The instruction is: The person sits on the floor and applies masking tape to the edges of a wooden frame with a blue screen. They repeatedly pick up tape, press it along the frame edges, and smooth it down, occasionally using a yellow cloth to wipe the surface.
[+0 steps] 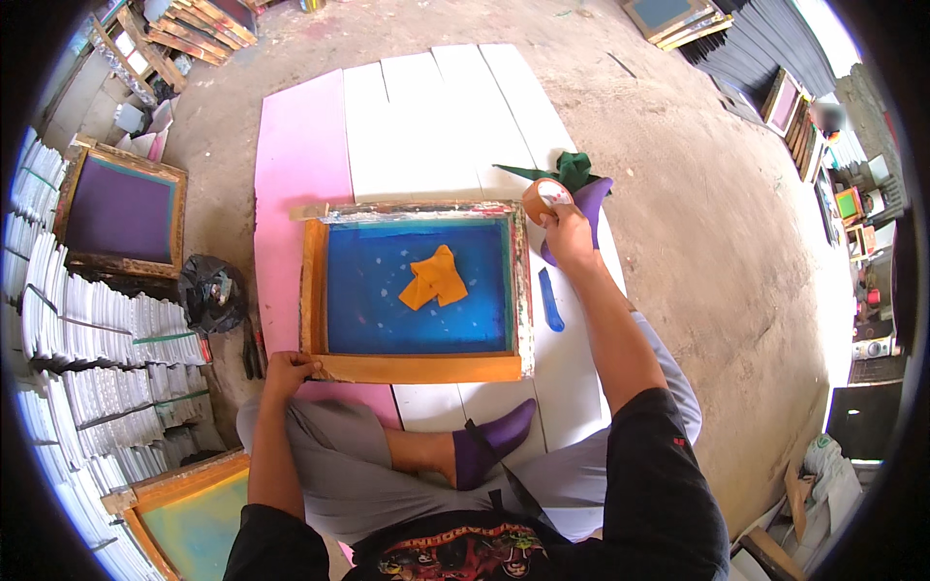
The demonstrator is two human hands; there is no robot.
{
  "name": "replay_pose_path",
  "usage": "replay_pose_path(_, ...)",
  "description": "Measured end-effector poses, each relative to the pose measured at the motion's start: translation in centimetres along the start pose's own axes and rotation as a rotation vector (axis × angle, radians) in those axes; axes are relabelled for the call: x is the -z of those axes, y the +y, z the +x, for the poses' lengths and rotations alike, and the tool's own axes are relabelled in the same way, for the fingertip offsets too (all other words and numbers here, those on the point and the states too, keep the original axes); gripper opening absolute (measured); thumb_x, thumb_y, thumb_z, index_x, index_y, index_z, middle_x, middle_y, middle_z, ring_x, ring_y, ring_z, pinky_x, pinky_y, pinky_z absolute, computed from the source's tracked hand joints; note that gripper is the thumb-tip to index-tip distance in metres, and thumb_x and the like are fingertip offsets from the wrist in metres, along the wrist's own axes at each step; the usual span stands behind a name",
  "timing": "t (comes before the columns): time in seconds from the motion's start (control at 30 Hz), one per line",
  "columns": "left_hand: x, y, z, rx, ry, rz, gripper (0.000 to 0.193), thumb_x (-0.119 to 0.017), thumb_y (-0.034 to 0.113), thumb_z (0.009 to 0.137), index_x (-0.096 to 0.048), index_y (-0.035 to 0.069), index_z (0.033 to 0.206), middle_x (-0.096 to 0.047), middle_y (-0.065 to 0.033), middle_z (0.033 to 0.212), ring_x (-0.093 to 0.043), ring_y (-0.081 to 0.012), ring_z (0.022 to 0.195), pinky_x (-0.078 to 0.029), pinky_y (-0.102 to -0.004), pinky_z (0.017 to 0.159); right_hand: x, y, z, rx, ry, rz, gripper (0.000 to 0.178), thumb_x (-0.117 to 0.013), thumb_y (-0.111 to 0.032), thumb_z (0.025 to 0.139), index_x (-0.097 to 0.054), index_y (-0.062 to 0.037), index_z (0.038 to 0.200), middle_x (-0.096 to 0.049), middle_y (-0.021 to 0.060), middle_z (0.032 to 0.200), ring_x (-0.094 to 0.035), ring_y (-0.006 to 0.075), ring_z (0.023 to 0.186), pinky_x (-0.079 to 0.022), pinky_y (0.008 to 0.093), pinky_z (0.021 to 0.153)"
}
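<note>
A screen printing frame (420, 369) lies flat in front of my crossed legs, its mesh blue and its wooden sides worn and paint-stained. At its near left corner my left hand (289, 373) is closed, thumb and fingers pinched on the edge. A smooth orange-brown strip runs along the near side. Beyond the far right corner, my right hand (572, 235) grips a roll of brown tape (544, 200). On the mesh rests a crumpled orange cloth (435, 278). Beside the roll is a dark green cloth (575, 170), and right of the frame lies a blue strip-like tool (551, 300).
White and pink boards (300, 145) lie under the frame. Bundled paper stacks (92, 324) line the left, near a black plastic bag (211, 293) and a purple-mesh frame (179, 218). Another frame (145, 499) leans at lower left. Concrete floor (697, 242) extends right.
</note>
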State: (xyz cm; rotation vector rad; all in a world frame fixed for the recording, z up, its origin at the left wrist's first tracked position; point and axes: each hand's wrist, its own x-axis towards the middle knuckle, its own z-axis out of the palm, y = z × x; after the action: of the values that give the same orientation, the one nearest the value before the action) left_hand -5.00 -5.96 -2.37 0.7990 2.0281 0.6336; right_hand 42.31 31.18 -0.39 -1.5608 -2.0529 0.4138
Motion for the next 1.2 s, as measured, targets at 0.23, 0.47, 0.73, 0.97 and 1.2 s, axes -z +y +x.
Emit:
replay_pose_path(0.23,0.3,0.9,-1.2,0.03,-0.015,0.02,0.02,-0.086,0.013,0.083,-0.077,-0.004,0.088,-0.07,-0.0039,0.072,-0.06,-0.0096,0.064,-0.047,-0.027,0.06,-3.5,-0.3,3.9,-0.312,-0.177,-0.29,0.026,-0.072,-0.02,0.092,-0.074,-0.0051,0.114,-0.071,0.0263,0.112,-0.071,0.0441,0.103,-0.056,0.0519,0.091)
replay_pose_path(0.47,2.1,3.5,-3.4,-0.089,-0.056,-0.178,0.013,-0.081,0.006,0.087,-0.076,-0.004,0.094,-0.075,-0.0064,0.081,-0.066,-0.0102,0.072,-0.051,-0.0252,0.068,-0.7,-6.0,-7.6,0.101,-0.533,0.107,0.027,-0.074,-0.03,0.088,-0.077,-0.0111,0.108,-0.075,0.009,0.107,-0.068,0.0356,0.113,-0.056,0.0475,0.093)
replay_pose_path(0.73,3.6,5.1,-5.4,-0.28,-0.027,-0.358,0.009,-0.08,0.004,0.088,-0.076,-0.001,0.093,-0.073,-0.0025,0.08,-0.063,-0.0088,0.071,-0.05,-0.0238,0.069,1.3,-5.4,-17.6,0.265,-0.856,0.084,0.028,-0.081,-0.031,0.08,-0.079,-0.0112,0.1,-0.074,0.0062,0.098,-0.064,0.0292,0.103,-0.054,0.0445,0.09)
replay_pose_path(0.97,7.2,8.6,-7.6,-0.449,0.044,-0.338,0.006,-0.08,0.001,0.088,-0.075,0.0,0.091,-0.071,-0.0016,0.081,-0.062,-0.007,0.072,-0.048,-0.022,0.068,3.0,-5.1,-17.7,-0.034,-0.865,0.429,0.024,-0.082,-0.022,0.085,-0.077,-0.0033,0.099,-0.074,0.0085,0.093,-0.068,0.0204,0.09,-0.054,0.0377,0.083)
replay_pose_path(1.2,8.3,8.6,-6.2,-0.463,0.037,-0.279,0.01,-0.081,0.006,0.089,-0.075,-0.001,0.093,-0.07,-0.0008,0.081,-0.061,-0.0058,0.074,-0.047,-0.0225,0.067,6.4,-4.4,-15.9,-0.254,-0.715,0.623,0.027,-0.084,-0.022,0.088,-0.076,0.0018,0.099,-0.073,0.006,0.092,-0.066,0.0146,0.087,-0.053,0.0318,0.076)
